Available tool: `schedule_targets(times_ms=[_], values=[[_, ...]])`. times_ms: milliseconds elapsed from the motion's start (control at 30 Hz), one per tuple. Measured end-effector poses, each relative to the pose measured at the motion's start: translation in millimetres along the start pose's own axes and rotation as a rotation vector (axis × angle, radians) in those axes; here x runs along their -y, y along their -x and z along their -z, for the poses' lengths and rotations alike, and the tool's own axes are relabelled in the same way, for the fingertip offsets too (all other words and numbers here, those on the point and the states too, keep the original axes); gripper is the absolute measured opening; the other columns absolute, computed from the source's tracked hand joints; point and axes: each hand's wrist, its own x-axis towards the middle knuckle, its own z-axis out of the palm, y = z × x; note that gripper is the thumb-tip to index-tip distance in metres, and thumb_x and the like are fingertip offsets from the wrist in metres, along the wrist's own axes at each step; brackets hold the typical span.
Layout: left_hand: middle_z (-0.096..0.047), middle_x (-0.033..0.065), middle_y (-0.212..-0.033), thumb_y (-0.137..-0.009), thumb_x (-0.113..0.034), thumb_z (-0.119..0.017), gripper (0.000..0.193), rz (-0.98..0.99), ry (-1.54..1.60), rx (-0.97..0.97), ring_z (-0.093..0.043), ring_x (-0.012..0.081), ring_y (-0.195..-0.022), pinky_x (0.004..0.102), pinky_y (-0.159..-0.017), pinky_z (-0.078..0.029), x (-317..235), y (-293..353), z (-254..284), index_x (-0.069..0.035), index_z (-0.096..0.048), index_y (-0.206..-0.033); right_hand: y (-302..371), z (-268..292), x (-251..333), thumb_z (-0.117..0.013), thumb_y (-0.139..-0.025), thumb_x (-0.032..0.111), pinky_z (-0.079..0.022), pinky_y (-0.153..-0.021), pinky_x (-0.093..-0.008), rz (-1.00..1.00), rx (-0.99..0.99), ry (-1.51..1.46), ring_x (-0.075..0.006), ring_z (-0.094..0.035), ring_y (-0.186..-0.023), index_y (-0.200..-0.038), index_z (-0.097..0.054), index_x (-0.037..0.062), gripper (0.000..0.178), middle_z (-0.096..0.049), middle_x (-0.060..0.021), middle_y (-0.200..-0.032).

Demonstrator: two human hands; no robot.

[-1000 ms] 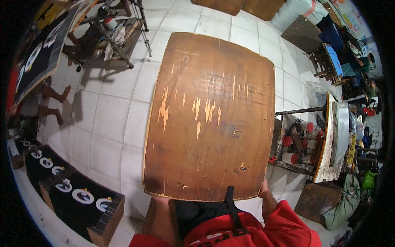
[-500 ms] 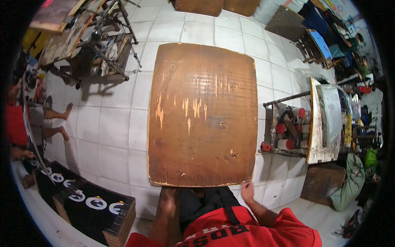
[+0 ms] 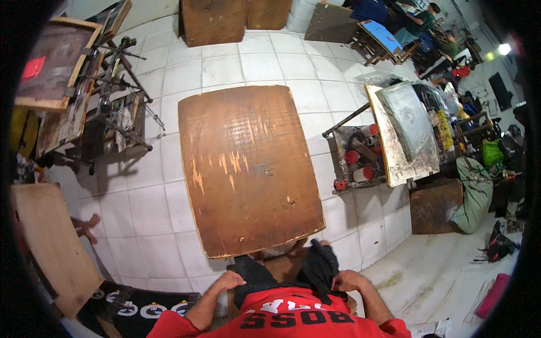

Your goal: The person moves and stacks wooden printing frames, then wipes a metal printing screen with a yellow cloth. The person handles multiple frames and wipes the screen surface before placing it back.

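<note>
A worn brown wooden tabletop (image 3: 253, 191), with pale splintered patches and chipped edges, stands in front of me. Both my hands are at my lap, short of its near edge. My left hand (image 3: 231, 280) has its fingers closed on the left side of my black shorts (image 3: 255, 275). On the other side, my right hand (image 3: 346, 280) is curled against the shorts' dark cloth and pinches it. Neither hand touches the tabletop. Beneath me, part of a wooden seat (image 3: 284, 267) shows between my legs.
A stack of black printed pieces (image 3: 135, 307) lies at the lower left, beside a pale wooden board (image 3: 53, 236). To the right is a rack with red-lidded jars (image 3: 360, 173) and a stained board (image 3: 408, 141). Framed screens (image 3: 53, 62) stand left; people (image 3: 420, 25) sit far right.
My right hand has left the tabletop's near right corner for my shorts. My left hand has come to the shorts too. The view has turned, and a pale board now shows at left.
</note>
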Motion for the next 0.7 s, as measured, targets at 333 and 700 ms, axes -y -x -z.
schedule_targets(times_ms=[333,700], values=[[-0.065,0.0129,-0.081,-0.079,-0.021,-0.064,0.034,-0.371,-0.257,-0.669,-0.062,0.0173,-0.076,0.0307,-0.068,-0.049,-218.8,-58.7,171.8,0.004,-0.06,-0.102,146.0,124.8,83.9,-0.068,-0.074,0.02,-0.041,-0.09,-0.0342,0.076,-1.617,-0.171,-0.0319,-0.053,-0.101,-0.115,-0.055,0.0027,0.046,-0.055,-0.018,-0.106],[-0.063,0.0081,-0.086,-0.079,-0.017,-0.06,0.022,-0.692,-0.611,-1.044,-0.057,0.0138,-0.073,0.0274,-0.063,-0.046,-462.7,-84.3,370.4,-0.004,-0.061,-0.097,15.1,254.0,152.3,-0.072,-0.067,0.029,-0.036,-0.094,-0.0443,0.432,-1.31,0.106,-0.0345,-0.045,-0.111,-0.117,-0.052,0.0085,0.057,-0.048,-0.0175,-0.116]])
